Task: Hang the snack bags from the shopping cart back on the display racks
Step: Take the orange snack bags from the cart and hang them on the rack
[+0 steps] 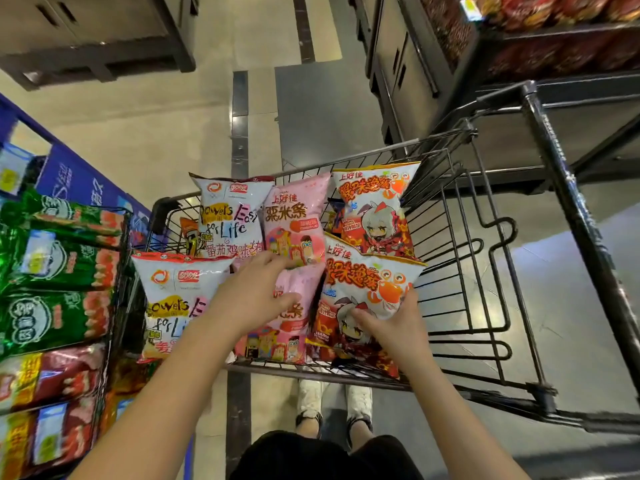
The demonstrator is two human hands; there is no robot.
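Hands in cart: left slack-fingered atop pink bag; right tight around orange bag.

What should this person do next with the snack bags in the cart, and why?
Probably lift the near red-and-white crab-print snack bag out of the black wire shopping cart: the right hand grips its lower part, thumb on the front. The left hand only rests open on the near pink snack bag, holding nothing.

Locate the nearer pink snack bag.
Head view: the nearer pink bag lies in the cart, between a white bag on its left and an orange bag on its right, partly under the left hand.
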